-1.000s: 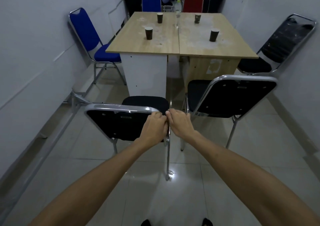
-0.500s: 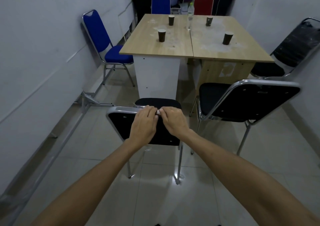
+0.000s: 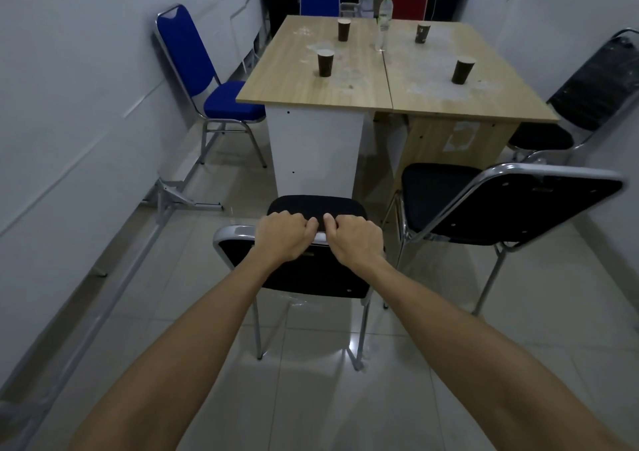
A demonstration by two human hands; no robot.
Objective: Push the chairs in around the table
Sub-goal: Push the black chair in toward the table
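Hands [image 3: 320, 234] gripping black chair [image 3: 311, 277] backrest (side by side), seat facing table [image 3: 321, 91] — upright

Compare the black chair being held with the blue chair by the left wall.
The held black chair has a black seat and back; the blue chair is blue. The left hand and right hand grip the black chair's top rail; nobody touches the blue chair. Both have shiny metal frames.

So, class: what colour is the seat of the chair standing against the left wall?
Blue, on the chair; the head view shows it plainly.
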